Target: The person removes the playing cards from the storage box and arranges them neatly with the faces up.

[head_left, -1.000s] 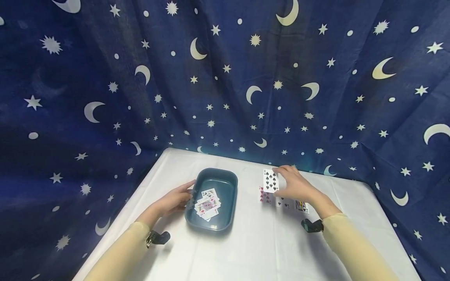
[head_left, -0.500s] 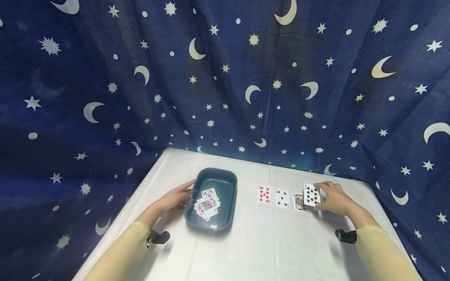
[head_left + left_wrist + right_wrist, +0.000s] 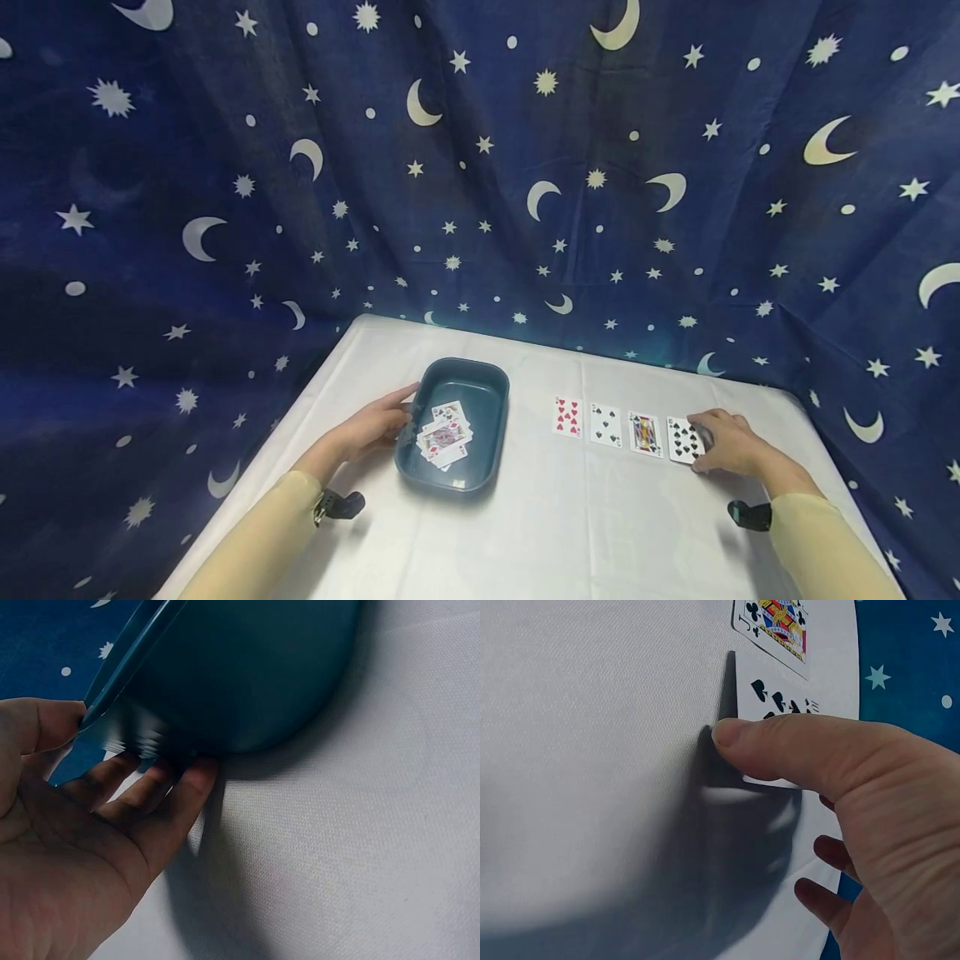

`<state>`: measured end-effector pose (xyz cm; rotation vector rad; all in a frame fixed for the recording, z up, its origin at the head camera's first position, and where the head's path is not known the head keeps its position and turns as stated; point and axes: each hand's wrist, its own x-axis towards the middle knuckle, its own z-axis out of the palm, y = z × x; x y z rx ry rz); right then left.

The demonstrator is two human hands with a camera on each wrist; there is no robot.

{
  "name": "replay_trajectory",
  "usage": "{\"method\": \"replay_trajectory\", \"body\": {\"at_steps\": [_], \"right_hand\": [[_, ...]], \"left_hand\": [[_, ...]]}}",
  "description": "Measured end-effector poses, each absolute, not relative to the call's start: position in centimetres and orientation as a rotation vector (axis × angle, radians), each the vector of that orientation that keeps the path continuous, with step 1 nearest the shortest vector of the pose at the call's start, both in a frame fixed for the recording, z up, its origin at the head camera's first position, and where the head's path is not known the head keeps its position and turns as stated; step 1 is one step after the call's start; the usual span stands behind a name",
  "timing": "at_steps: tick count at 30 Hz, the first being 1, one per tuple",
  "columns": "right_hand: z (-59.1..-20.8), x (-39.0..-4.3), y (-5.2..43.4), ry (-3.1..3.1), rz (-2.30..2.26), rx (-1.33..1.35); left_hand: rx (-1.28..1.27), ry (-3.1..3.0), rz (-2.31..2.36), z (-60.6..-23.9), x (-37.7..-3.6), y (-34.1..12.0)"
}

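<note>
In the head view my right hand [image 3: 729, 443] holds a spade playing card [image 3: 682, 440] by its edges at the right end of a row of face-up cards. The right wrist view shows the thumb along one edge of that card [image 3: 769, 697], its shadow close beneath on the cloth. Beside it lies a jack of clubs [image 3: 645, 434], then another black card [image 3: 605, 425] and a heart card [image 3: 567, 416]. My left hand [image 3: 375, 425] grips the near left side of a teal plastic tub [image 3: 495, 450], one digit at the rim, the others against its outer wall [image 3: 247, 690].
Inside the tub lies a loose pile of face-up cards [image 3: 445, 437], a red-suit face card on top. A white cloth [image 3: 540, 525] covers the table. Behind it hangs a dark blue curtain [image 3: 480, 192] with moons and stars.
My right hand has carried the spade card rightward, past the other cards, and lowered it to the row's right end. The left hand has stayed at the tub.
</note>
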<state>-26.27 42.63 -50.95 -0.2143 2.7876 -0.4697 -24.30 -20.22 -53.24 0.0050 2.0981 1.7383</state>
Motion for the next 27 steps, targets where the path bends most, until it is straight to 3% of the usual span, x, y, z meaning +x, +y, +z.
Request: {"method": "replay_trajectory", "body": {"at_steps": [27], "right_hand": [[-51.49, -26.80, 42.62, 2.700, -0.513, -0.160]], "left_hand": [[-0.009, 2.070, 1.753, -53.49, -24.53, -20.32]]}}
